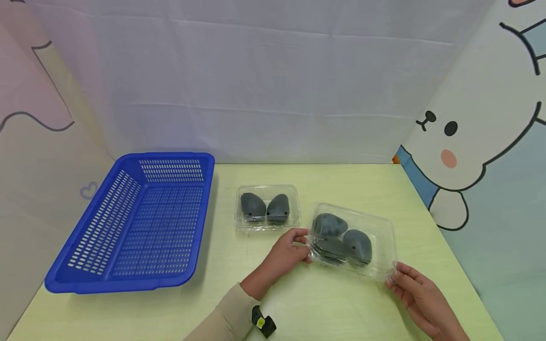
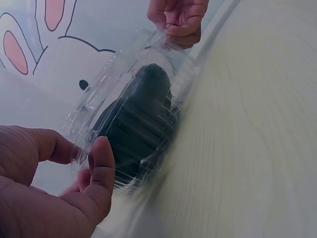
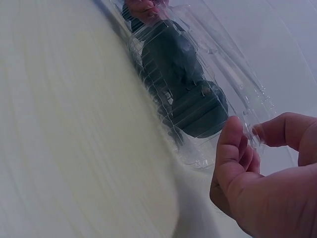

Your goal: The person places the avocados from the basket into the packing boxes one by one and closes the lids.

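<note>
A clear plastic clamshell box (image 1: pixel 382 237) holds several dark grey, rounded flat pieces (image 1: pixel 357 245) with small holes, gathered toward its left side. My left hand (image 1: pixel 285 253) pinches the left edge of this box between thumb and fingers. At the near right corner, my right hand (image 1: pixel 420 294) pinches the rim. The box is tilted in both wrist views, close above the table. Whether its lid is fastened I cannot tell. Just beyond my left hand, a smaller clear box (image 1: pixel 267 190) sits on the table with two stacks of similar grey pieces (image 1: pixel 253 205).
A blue plastic basket (image 1: pixel 200 227) with slotted walls stands on the left of the pale wooden table (image 1: pixel 341 308). White cloth (image 1: pixel 273 85) hangs behind the table, and a cartoon-printed sheet (image 1: pixel 503 166) hangs along the right side. My left wrist wears a dark strap (image 1: pixel 263 323).
</note>
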Tool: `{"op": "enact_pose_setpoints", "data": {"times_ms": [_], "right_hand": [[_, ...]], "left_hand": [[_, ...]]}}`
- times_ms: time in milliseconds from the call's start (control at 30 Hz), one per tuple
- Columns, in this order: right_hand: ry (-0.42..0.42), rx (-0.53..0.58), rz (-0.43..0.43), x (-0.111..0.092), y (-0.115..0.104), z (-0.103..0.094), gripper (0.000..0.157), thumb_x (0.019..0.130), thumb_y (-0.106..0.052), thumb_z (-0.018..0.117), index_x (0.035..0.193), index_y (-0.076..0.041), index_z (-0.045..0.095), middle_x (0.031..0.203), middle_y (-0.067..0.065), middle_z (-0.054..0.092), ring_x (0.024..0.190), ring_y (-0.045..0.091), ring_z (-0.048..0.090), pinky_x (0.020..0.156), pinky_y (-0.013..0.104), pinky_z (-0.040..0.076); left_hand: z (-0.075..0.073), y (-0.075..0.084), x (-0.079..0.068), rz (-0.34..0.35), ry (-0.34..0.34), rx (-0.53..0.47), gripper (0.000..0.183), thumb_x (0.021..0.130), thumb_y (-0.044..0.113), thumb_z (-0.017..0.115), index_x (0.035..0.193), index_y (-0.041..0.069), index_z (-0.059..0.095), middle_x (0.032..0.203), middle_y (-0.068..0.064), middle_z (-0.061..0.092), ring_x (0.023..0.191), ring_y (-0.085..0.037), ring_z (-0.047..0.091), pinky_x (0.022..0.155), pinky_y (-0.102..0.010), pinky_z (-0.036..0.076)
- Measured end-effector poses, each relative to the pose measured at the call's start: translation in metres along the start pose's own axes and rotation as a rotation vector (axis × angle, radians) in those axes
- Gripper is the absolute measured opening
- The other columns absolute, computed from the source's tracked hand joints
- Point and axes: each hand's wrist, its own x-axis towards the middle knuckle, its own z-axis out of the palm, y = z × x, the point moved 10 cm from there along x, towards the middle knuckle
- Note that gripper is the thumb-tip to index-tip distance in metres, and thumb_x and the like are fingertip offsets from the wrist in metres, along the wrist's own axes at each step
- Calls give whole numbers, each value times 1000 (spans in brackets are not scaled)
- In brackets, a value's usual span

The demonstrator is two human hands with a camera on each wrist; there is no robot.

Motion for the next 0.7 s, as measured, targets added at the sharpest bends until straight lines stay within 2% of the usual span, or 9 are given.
{"op": "enact_pose_setpoints", "data": {"times_ms": [300, 700], "right_hand": [[5, 0, 11, 0, 2, 0, 15, 107, -2, 51, 115, -12, 59, 107, 1, 60, 94, 13, 66, 88, 29, 57], [21, -3, 38, 1, 5, -2, 14, 108, -4, 52, 117, -13, 57, 107, -1, 60, 95, 12, 66, 89, 28, 57]], "left_hand": [[0, -6, 1, -29, 15, -58, 45, 95, 0, 64, 137, -7, 51, 111, -12, 55, 77, -15, 64, 80, -40, 60], [2, -4, 0, -33, 12, -101, 48, 91, -6, 62, 137, -9, 50, 112, -13, 56, 79, -17, 63, 81, -42, 60]]}}
